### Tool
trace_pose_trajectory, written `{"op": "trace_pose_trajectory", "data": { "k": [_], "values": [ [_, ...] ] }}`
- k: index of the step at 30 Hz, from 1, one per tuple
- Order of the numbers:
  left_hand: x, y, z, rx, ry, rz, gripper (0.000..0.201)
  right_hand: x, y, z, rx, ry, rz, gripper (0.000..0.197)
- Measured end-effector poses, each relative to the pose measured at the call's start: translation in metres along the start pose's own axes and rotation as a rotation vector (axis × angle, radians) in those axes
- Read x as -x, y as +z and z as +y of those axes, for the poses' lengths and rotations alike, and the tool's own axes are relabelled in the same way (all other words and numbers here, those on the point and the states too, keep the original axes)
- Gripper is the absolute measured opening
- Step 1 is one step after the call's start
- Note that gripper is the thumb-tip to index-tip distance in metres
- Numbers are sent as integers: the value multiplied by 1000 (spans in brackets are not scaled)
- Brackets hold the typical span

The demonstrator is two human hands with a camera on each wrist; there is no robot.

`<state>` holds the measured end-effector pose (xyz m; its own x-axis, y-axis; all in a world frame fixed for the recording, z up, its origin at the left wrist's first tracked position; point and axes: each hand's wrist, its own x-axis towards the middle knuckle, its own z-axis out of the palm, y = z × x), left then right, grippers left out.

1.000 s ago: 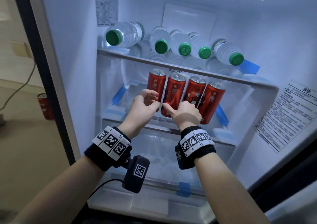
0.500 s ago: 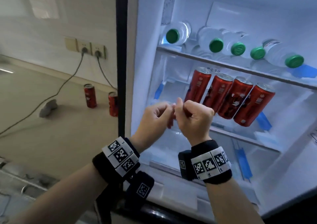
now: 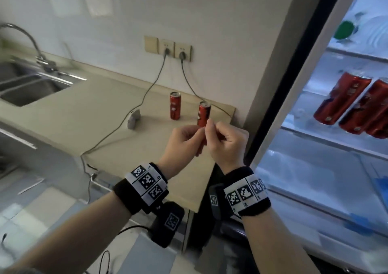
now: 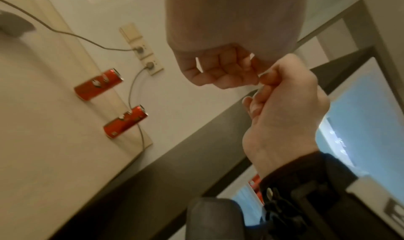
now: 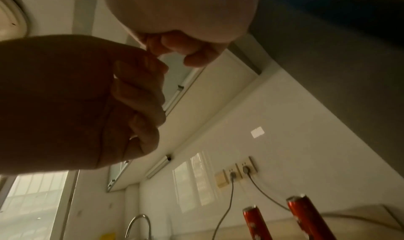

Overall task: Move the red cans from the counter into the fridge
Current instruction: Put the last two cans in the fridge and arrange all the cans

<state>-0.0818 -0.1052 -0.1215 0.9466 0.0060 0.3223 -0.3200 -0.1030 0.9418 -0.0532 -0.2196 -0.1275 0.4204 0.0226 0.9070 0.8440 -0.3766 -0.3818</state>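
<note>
1. I am watching both hands hanging in the air between the fridge and the counter; the left hand and right hand are each curled into a loose fist, knuckles almost touching, and neither is holding a can.
2. Two red cans are standing upright on the counter near the wall sockets: the left can well clear, the right can partly hidden behind my fingers in the head view.
3. Other red cans are lying on a fridge shelf, so I am judging the job partly done.
4. For the next reach, I am planning to uncurl both hands first, then wrap one around each can's middle.
5. I am minding the grey cable running just behind the right can, so I would lift straight up before swinging toward the fridge.
</note>
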Motion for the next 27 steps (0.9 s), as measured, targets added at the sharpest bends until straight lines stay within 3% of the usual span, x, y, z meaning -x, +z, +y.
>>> {"op": "trace_pose_trajectory", "data": {
  "k": [7,14,17,21,24,27],
  "values": [
    [-28,-54,-36,-65,-125,151,41,13,66,25,7,206,-159,38],
    [-100,-76,-83,-37,-245,215,35,0,120,94,152,357,-138,47],
    [-143,-83,-107,-50,-306,237,29,-8,141,139,235,600,-98,55],
    [-201,-92,-140,-39,-484,249,11,-23,159,193,310,1079,-166,21],
    [-239,-99,-168,-54,-677,184,5,-23,171,229,223,1340,-236,39],
    [-265,-104,-197,-38,-836,160,36,-14,181,255,243,1407,-248,52]
  ]
}}
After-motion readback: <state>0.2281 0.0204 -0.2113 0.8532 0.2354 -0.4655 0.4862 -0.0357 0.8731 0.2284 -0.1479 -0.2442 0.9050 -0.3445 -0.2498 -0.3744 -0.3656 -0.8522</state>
